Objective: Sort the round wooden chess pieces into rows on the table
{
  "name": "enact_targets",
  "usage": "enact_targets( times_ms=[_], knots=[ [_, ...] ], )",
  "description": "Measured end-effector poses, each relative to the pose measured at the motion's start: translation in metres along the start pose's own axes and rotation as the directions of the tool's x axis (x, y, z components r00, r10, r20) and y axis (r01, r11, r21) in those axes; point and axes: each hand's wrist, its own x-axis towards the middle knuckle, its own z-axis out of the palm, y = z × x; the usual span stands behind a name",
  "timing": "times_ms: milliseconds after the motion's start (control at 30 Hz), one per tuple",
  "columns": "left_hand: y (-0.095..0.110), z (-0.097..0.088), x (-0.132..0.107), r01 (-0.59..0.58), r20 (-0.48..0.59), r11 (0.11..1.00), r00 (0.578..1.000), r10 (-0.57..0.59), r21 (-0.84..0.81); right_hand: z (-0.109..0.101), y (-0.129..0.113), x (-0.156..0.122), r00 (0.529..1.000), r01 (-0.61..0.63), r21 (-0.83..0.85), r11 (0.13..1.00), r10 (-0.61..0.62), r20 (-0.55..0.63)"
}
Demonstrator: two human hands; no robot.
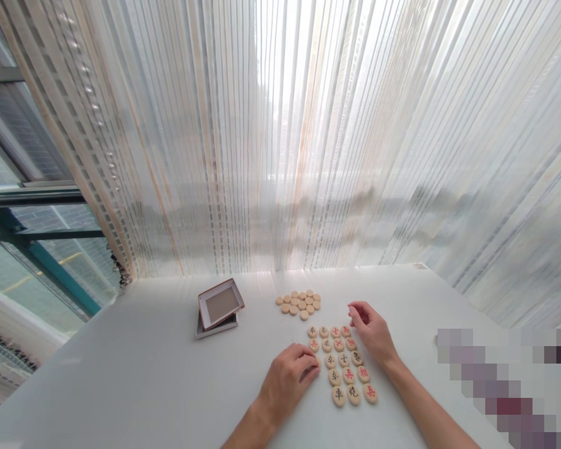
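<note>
Round wooden Chinese chess pieces (348,375) with red or black characters lie face up in uneven rows on the white table. At the left side of these rows, my left hand (290,373) has its fingers curled down to the tabletop. The pale edge of one piece shows at its fingertips, mostly covered. My right hand (373,329) hovers by the far right corner of the rows, thumb and fingers bent together. Whether anything is inside that hand is hidden. Beyond the rows, a cluster of plain-looking pieces (302,304) shows no readable characters.
To the left is a shallow box (206,330) with its lid (221,304) resting tilted over it. A sheer striped curtain (280,156) hangs along the table's far edge. Windows (32,249) are at the left. A blurred, pixelated patch covers the lower right.
</note>
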Motion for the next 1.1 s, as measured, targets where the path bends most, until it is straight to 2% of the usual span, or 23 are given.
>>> enact_targets(
  times_ms=[300, 467, 600, 733, 833, 1000, 1100],
  knots=[
    [0.003, -0.002, -0.001, -0.003, 0.0, 1.0, 1.0, 0.003, 0.009, -0.001, 0.001, 0.0, 1.0, 0.002, -0.014, 1.0, -0.002, 0.015],
    [0.005, -0.008, 0.003, -0.027, -0.072, 0.997, 0.997, 0.032, 0.067, 0.0, 0.001, 0.001, 1.0, -0.002, -0.009, 1.0, 0.002, 0.005],
    [-0.003, -0.01, 0.007, 0.001, -0.125, 0.991, 0.992, 0.017, 0.136, -0.001, 0.0, 0.001, 1.0, -0.005, -0.002, 1.0, 0.005, 0.005],
    [-0.022, -0.011, 0.013, 0.078, -0.183, 0.967, 0.982, -0.033, 0.243, -0.001, -0.001, 0.002, 1.0, -0.011, 0.005, 1.0, 0.011, 0.008],
    [-0.039, -0.016, 0.026, 0.109, -0.144, 0.944, 0.987, -0.067, 0.313, 0.0, 0.0, 0.002, 1.0, -0.01, 0.012, 1.0, 0.01, 0.009],
    [-0.071, -0.028, 0.054, 0.162, 0.031, 0.873, 0.98, -0.198, 0.46, 0.001, 0.002, 0.003, 1.0, -0.007, 0.015, 1.0, 0.007, 0.001],
    [-0.082, -0.03, 0.059, 0.158, 0.056, 0.864, 0.976, -0.209, 0.477, 0.0, 0.002, 0.003, 1.0, -0.003, 0.013, 1.0, 0.003, 0.003]
  ],
)
